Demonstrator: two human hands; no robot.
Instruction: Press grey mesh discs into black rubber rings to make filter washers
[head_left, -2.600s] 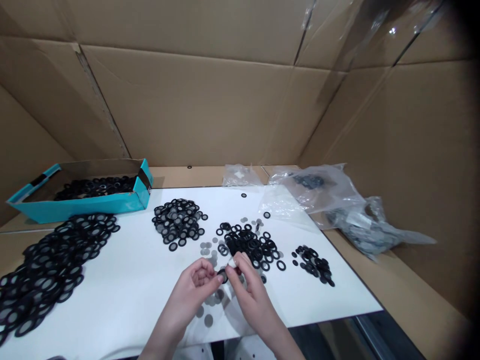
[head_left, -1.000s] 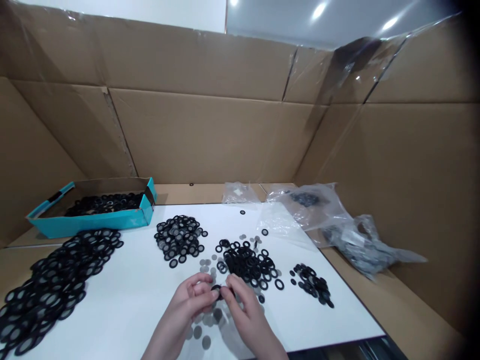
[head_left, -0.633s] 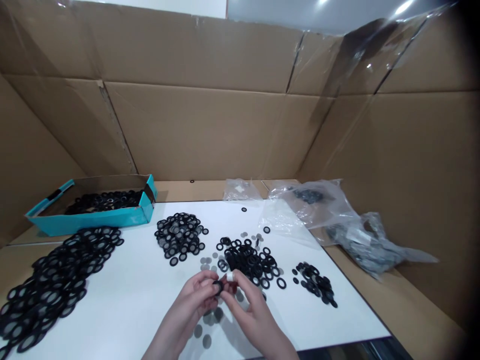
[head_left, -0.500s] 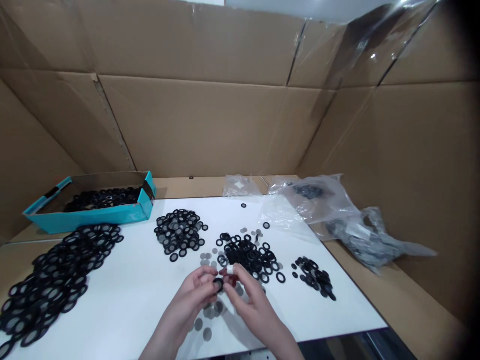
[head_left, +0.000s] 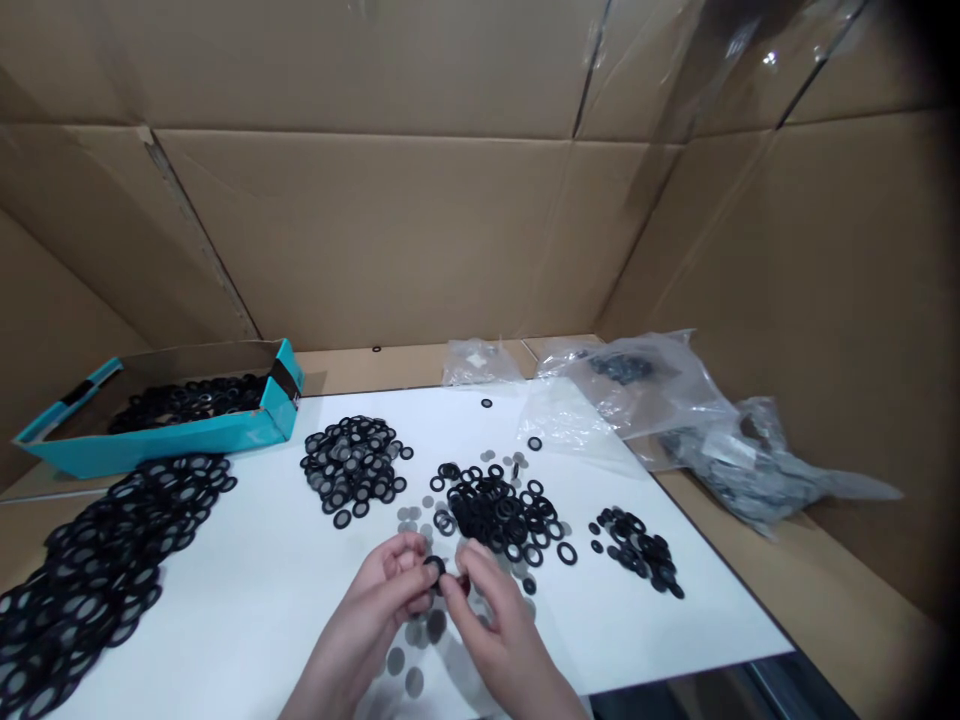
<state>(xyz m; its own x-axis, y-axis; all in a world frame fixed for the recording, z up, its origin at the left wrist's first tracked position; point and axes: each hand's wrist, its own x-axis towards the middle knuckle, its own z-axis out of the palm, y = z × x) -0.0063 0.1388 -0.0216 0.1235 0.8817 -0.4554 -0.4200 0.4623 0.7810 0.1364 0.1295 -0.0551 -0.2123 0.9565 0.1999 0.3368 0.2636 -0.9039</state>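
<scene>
My left hand (head_left: 386, 595) and my right hand (head_left: 487, 610) meet over the near middle of the white board (head_left: 247, 590). Both pinch one small black rubber ring (head_left: 433, 568) between their fingertips. Thin grey mesh discs (head_left: 409, 650) lie scattered on the board under and in front of my hands. Just beyond my fingers sits a heap of empty black rings (head_left: 499, 505). Further left lies a pile of rings with mesh inside (head_left: 352, 465).
A large spread of black rings (head_left: 90, 570) covers the board's left end. A teal cardboard tray (head_left: 161, 425) with more rings stands at the back left. A small ring pile (head_left: 637, 550) lies right. Plastic bags (head_left: 660, 395) lie at the right, cardboard walls (head_left: 420, 230) around.
My hands stay together on the ring, fingers shifting slightly. The camera has tilted down a little, and the white tape on my right fingertip is hidden now.
</scene>
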